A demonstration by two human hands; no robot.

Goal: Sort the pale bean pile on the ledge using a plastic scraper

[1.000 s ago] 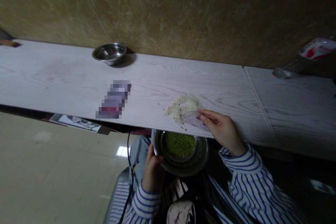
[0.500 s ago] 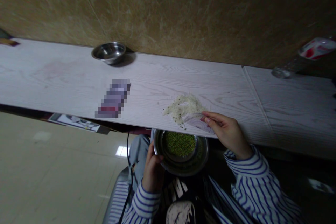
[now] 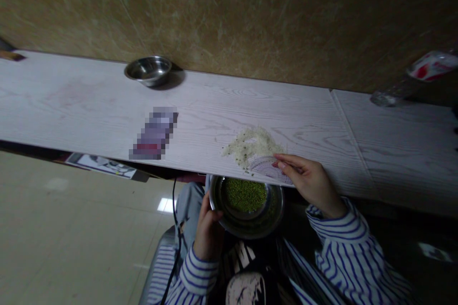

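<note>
My left hand (image 3: 208, 231) grips the left rim of a steel bowl (image 3: 250, 229), held just below the table's front edge. Green mung beans (image 3: 246, 194) cover part of the bowl's bottom. In the fingertips of my right hand (image 3: 310, 177) is a clear half-round sheet with fine markings, which looks like a protractor (image 3: 266, 167). It lies low against the tabletop, its curved edge beside a spread heap of white rice (image 3: 263, 140). Several darker beans or specks are scattered in the rice, mostly on its left side.
A smaller steel bowl (image 3: 148, 76) stands near the wall. A phone-like blurred flat object (image 3: 154, 133) lies left of the rice. At the far right a clear plastic bottle (image 3: 393, 90) leans by the wall. A black cable (image 3: 174, 248) hangs at my left side.
</note>
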